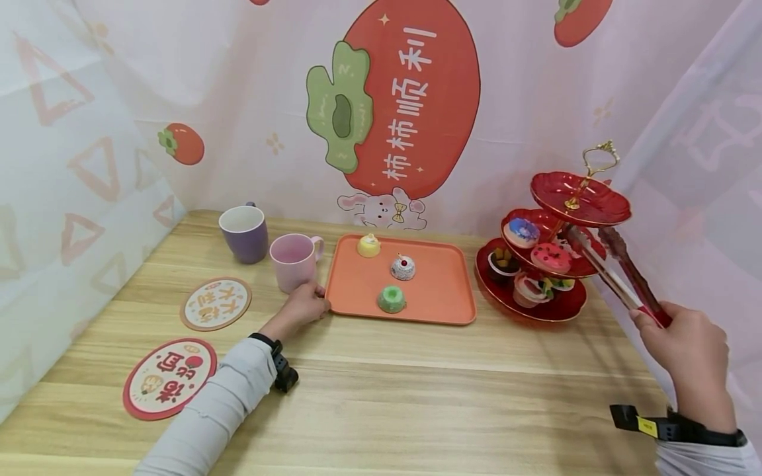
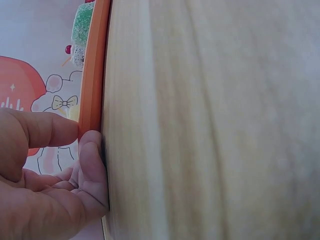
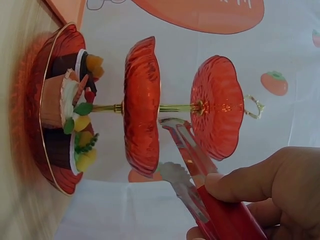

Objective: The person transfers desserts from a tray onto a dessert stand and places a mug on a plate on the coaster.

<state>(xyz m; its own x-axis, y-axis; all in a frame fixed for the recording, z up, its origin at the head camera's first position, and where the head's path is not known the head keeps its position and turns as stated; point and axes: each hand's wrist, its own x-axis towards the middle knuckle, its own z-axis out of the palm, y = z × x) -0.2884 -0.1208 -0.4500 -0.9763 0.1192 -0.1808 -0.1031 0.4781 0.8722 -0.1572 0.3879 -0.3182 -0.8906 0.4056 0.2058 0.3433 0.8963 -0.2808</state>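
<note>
My left hand (image 1: 300, 304) pinches the front left corner of an orange tray (image 1: 437, 284), thumb above the rim and fingers at its underside in the left wrist view. On that tray sit a yellow cake (image 1: 369, 246), a speckled cake (image 1: 403, 268) topped with a red cherry, and a green cake (image 1: 392, 299). In my right hand (image 1: 684, 337) is a pair of red-handled tongs (image 3: 225, 212). Their tips are apart and hold nothing, close to the middle tier of a red three-tier cake stand (image 1: 613, 205). A pink doughnut (image 1: 550, 258) and a blue-purple doughnut (image 1: 522, 233) lie on that tier.
Cupcakes (image 3: 57, 100) with fruit toppings fill the stand's bottom tier. A pink mug (image 1: 292, 264) stands close beside the tray, with a purple mug (image 1: 247, 241) behind it. Two round coasters, one beige (image 1: 215, 304) and one red-rimmed (image 1: 169, 380), lie at the left.
</note>
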